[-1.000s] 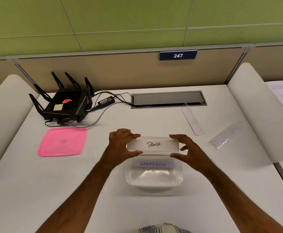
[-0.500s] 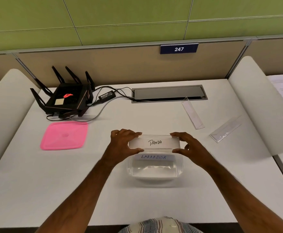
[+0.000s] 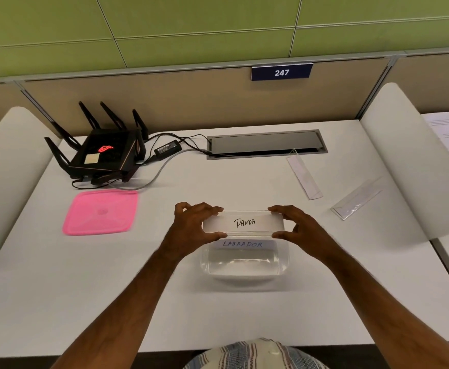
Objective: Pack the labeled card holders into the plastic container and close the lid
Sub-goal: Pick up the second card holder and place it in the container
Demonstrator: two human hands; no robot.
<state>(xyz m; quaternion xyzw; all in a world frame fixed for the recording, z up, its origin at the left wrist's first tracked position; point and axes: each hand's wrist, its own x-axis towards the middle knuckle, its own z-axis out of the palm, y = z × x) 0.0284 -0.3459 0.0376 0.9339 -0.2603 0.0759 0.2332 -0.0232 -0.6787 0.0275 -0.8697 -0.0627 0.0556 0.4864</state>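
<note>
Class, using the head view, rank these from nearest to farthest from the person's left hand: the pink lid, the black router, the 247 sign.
From the left hand:
1. Pink lid, just to its left on the desk.
2. Black router, farther back and left, by the partition.
3. 247 sign, up on the partition, back right.

Your white worktop carries a clear plastic container just below your hands, a pink lid well left of them, and a black router with its cables beyond that. Two empty card holders lie up and right of your hands.
</note>
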